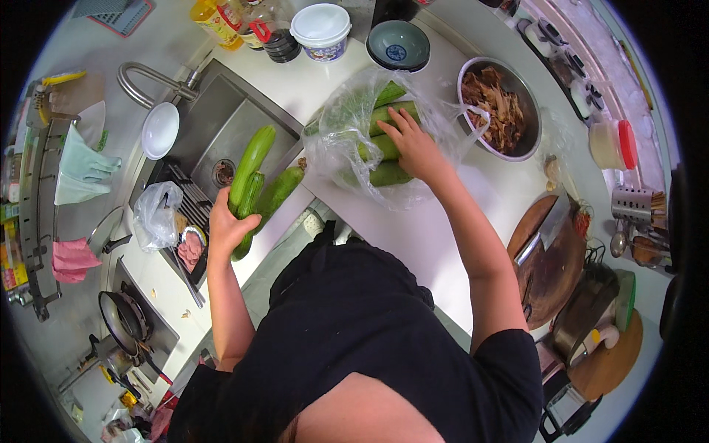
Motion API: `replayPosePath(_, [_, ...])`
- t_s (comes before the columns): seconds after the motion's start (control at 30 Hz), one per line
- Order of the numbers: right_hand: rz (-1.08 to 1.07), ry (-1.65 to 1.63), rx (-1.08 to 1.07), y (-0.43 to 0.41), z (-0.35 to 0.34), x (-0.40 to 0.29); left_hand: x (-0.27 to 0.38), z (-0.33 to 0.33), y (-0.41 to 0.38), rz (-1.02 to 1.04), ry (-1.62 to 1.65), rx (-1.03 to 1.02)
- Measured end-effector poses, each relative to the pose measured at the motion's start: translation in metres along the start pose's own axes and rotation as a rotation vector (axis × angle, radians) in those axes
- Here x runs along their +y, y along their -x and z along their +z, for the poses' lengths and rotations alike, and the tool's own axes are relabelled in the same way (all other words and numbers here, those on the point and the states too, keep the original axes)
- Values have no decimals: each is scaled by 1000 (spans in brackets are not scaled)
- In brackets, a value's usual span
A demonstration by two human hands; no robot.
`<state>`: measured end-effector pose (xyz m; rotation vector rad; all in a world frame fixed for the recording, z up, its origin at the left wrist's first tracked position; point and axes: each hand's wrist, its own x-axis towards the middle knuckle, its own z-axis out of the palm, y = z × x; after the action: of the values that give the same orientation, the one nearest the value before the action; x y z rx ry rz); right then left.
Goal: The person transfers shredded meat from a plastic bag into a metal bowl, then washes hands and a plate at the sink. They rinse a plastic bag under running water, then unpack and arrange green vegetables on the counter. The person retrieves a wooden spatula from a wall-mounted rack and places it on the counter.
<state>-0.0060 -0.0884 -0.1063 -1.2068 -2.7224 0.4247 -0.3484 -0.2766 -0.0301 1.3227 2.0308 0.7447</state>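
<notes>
My left hand (pixel 231 221) grips two slender green squashes (pixel 249 166), one longer than the other, above the front edge of the sink. Just right of them a thicker green gourd (pixel 281 191) with a brown stem end rests on the sink's edge. On the white counter lies a clear plastic bag (pixel 343 116) with several long green gourds (pixel 383 148) in and under it. My right hand (pixel 412 144) reaches into its opening, fingers spread on the upper gourds; whether it grasps one cannot be told.
A steel sink (pixel 238 133) with a faucet (pixel 160 83) is at the left. Behind the bag stand stacked bowls (pixel 397 47) and a white tub (pixel 321 33). At the right are a metal bowl of shredded brown food (pixel 496 111) and a cleaver (pixel 555 221) on a round chopping board (pixel 554 282).
</notes>
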Motion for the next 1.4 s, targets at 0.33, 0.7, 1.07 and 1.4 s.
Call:
replayPosePath(0.33, [0,-103,24,6,-7,8,-6,-23,-7,-41,-23,113])
replayPosePath(0.7, [-73,-8,-54,-12,-15,3,-48,-41,13,-350,-192,98])
replayPosePath(1.07, [66,288,-341,-38,-24,19,-162,-53,77,-444,-445,298])
replayPosePath(1.4, [-7,381,-379,-38,-22,39,-209,-71,68,-597,-126,518])
